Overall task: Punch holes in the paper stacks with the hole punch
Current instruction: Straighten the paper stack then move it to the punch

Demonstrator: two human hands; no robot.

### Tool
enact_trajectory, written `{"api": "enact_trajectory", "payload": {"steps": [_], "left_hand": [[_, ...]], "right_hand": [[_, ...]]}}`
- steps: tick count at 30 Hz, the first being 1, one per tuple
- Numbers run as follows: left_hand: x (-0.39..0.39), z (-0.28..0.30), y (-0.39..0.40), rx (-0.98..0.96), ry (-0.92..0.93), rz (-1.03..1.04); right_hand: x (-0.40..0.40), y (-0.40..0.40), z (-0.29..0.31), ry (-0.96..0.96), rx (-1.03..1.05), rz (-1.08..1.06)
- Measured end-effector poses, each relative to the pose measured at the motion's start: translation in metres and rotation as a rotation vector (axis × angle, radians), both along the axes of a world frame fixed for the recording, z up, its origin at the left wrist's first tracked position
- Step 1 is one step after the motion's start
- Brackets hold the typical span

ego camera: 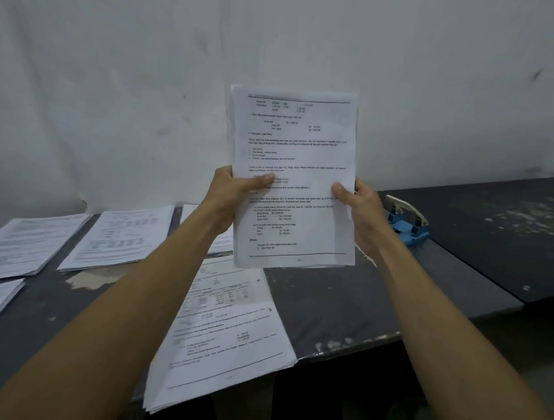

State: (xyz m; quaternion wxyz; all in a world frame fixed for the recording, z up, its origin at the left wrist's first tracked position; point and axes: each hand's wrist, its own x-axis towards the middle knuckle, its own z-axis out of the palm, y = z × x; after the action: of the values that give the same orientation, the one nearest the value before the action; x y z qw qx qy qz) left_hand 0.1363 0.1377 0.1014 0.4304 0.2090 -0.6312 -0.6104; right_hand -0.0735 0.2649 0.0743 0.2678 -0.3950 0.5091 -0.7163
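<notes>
1. A dark table (329,306) is seen below a white wall (117,78); a second dark surface (504,233) is joined to it on the right.
2. Several paper stacks are laid flat on the table: a near stack (230,334) at the front edge, two stacks at the left back (26,248) (124,236), one more partly hidden behind the left arm, and the corner of another at the far left edge.
3. One stack (295,179) is held upright in the air, above the table and well apart from it, with the printed side turned to the camera.
4. This stack is gripped at its left edge by the left hand (235,189), thumb pressed on the front sheet and fingers hidden behind.
5. Its right edge is gripped in the same way by the right hand (360,209).
6. The punch (407,220), blue with a pale lever, is set on the table just right of the right hand and is touched by nothing.
7. Two small dark dots are seen near the right edge of the near stack; they are judged to be punched holes, so this stack is probably done.
8. No holes can be seen in the held stack, so it is judged to be next for the punch; the state of the back stacks cannot be told.
</notes>
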Motion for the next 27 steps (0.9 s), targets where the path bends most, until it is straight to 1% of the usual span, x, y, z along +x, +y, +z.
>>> {"api": "enact_trajectory", "payload": {"steps": [5,11,15,17,21,27], "left_hand": [[-0.047,-0.015,-0.005,-0.016,-0.065,-0.002],[-0.103,-0.045,-0.015,0.118,-0.104,0.010],[-0.137,-0.070,-0.025,0.233,-0.142,0.041],[-0.152,-0.082,-0.030,0.271,-0.174,0.059],[-0.182,-0.102,-0.035,0.331,-0.216,0.056],[-0.223,-0.120,-0.035,0.410,-0.229,0.077]], "right_hand": [[-0.042,0.007,-0.005,-0.052,0.124,-0.012],[-0.092,0.001,-0.020,-0.041,0.373,-0.096],[-0.122,-0.004,-0.036,0.104,0.528,-0.206],[-0.138,-0.007,-0.046,0.199,0.576,-0.281],[-0.163,-0.011,-0.059,0.314,0.670,-0.368],[-0.198,-0.009,-0.073,0.303,0.777,-0.422]]}}
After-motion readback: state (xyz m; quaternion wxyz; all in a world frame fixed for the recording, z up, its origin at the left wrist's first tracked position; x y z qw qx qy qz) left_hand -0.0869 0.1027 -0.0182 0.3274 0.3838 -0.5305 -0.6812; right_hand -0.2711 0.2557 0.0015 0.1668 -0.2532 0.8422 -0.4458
